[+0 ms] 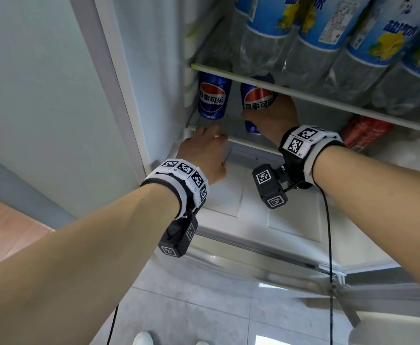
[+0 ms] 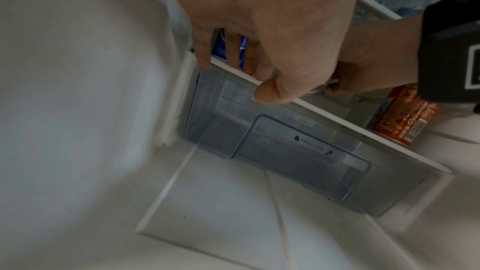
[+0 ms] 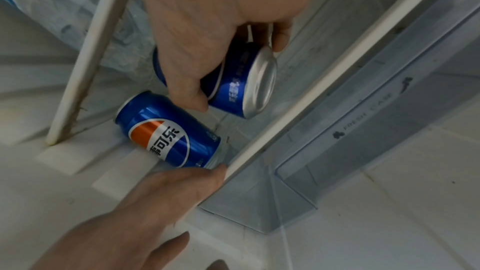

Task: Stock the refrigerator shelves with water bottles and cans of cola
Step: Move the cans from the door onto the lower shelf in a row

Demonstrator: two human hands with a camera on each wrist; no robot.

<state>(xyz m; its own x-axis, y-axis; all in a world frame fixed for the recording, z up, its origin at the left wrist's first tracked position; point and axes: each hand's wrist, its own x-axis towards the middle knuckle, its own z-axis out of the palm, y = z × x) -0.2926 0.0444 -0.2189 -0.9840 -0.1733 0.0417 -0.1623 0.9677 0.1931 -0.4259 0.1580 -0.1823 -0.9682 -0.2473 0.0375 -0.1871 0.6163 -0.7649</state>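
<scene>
The right hand (image 1: 274,115) grasps a blue cola can (image 3: 241,81), tilted and held just above the lower shelf (image 3: 311,89), under the shelf of water bottles (image 1: 328,28). At nine o'clock from it a second cola can (image 1: 212,95) stands upright by the fridge wall. The left hand (image 1: 204,150) is released, fingers resting on the shelf's front edge. As I judge it, the held can could meet the glass on its rim and topple, or knock the standing can, since the two are near. A red can (image 1: 364,130) lies at three o'clock.
</scene>
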